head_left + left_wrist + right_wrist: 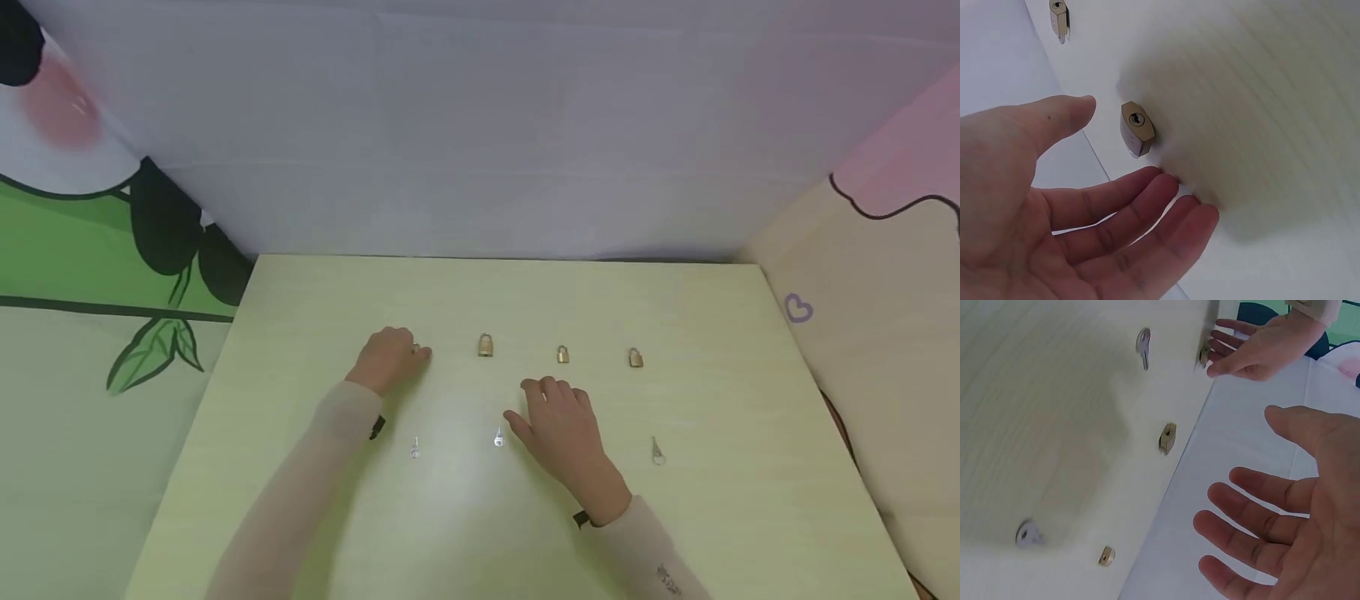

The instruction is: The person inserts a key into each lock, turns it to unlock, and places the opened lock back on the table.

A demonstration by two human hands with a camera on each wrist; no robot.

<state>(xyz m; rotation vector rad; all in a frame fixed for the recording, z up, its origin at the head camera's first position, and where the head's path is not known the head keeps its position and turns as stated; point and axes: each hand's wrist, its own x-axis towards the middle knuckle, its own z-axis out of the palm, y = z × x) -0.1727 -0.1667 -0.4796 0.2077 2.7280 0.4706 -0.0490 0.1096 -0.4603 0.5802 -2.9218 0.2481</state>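
My left hand [388, 360] reaches over the left end of a row of brass padlocks. One small padlock [1137, 131], keyhole showing, lies between its thumb and slightly bent fingers, and the left wrist view shows a gap on both sides. My right hand [561, 425] hovers over the table with fingers spread, holding nothing. Close to its thumb lies a silver key [498, 437]. Farther right along the row are a larger padlock [486, 346], a small padlock [562, 355] and another padlock [636, 358].
Nearer the body, a second key [415, 450] lies on the left and a third key [657, 452] on the right. The pale wooden table [720, 525] meets a plain grey-white backdrop [480, 150] at its far edge. Printed cloth hangs at both sides.
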